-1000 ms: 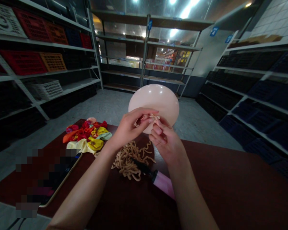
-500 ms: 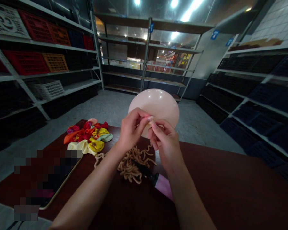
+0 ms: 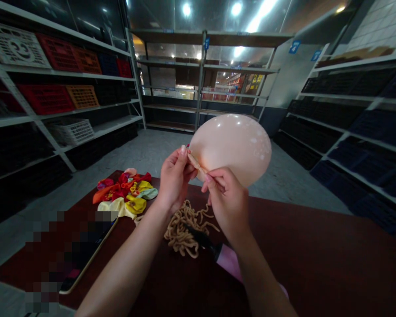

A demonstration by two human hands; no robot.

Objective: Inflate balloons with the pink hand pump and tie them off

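two pinches, fingertips nearly closed, on beige strip (image 3: 196, 164) stretched between left hand (image 3: 174, 177) and right hand (image 3: 229, 196); pale pink balloon (image 3: 234, 147) just beyond; pull evenly, grip firmly, angle nails clear of balloon to avoid piercing.

This looks like a storeroom, the kind with lots of crates. Metal shelves (image 3: 200, 88) stand along the left, back and right of the frame. Red crates (image 3: 48, 97), orange crates (image 3: 82, 97) and white crates (image 3: 18, 44) sit on the left, and dark crates (image 3: 366, 81) on the right. A blue sign (image 3: 295, 47) up high says 4. The floor (image 3: 145, 152) is plain gray.
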